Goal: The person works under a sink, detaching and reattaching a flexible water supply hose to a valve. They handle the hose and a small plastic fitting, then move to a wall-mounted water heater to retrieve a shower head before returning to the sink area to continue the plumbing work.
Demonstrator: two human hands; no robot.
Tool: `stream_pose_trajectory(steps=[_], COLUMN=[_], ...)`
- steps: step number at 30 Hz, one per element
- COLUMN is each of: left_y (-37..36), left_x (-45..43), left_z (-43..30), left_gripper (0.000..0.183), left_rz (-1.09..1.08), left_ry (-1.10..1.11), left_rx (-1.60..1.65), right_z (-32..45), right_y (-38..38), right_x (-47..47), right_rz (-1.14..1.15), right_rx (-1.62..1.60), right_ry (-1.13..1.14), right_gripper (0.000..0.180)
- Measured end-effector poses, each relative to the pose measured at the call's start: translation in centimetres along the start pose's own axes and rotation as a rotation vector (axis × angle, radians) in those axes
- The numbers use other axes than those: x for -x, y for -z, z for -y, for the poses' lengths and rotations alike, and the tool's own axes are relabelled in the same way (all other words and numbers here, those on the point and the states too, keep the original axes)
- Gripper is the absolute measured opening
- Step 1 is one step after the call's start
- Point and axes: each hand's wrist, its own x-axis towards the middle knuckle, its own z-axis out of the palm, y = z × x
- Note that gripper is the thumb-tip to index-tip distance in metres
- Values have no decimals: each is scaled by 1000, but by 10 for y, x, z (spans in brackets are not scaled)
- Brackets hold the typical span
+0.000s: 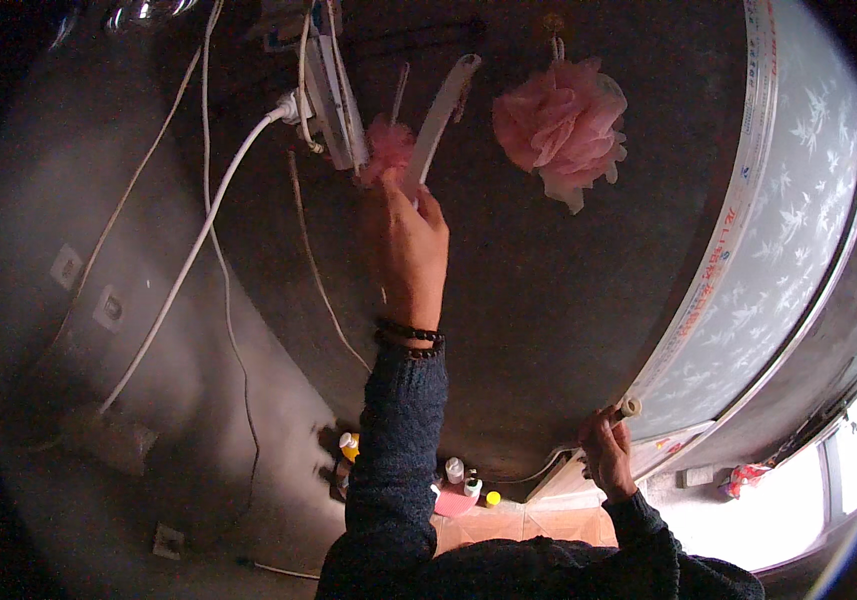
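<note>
My left hand (412, 240), with dark bead bracelets at the wrist, is raised against the dark wall. Its fingers pinch the lower end of a long, curved white handle (439, 112). A small pink mesh bath puff (389, 146) with a thin handle lies just beside the fingertips; whether they touch it I cannot tell. Low on the right, my right hand (610, 450) is closed around a rod-like thing with a round, pale, hollow-looking end (630, 407). A larger pink mesh bath puff (559, 120) hangs by its loop from a wall hook, right of the handle.
A power strip (334, 97) with a white plug and cable (195, 255) is up on the left; more cords hang nearby. Bottles (454, 470) and a yellow cap (493, 499) stand low down. A leaf-patterned frosted panel (788, 195) curves along the right.
</note>
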Motion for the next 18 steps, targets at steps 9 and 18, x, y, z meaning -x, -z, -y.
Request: stream_pose_trajectory(steps=[9,18], left_y=[-13,-25], left_x=[14,8], left_z=[-25,-34], left_gripper=[20,23], left_rz=[176,192], left_ry=[-67,-52], left_rx=[113,247], right_z=[-4,-3], right_y=[-12,6], right_x=[7,7], right_rz=[-42,48], right_rx=[-25,13], right_ry=[26,50], right_gripper=[16,12])
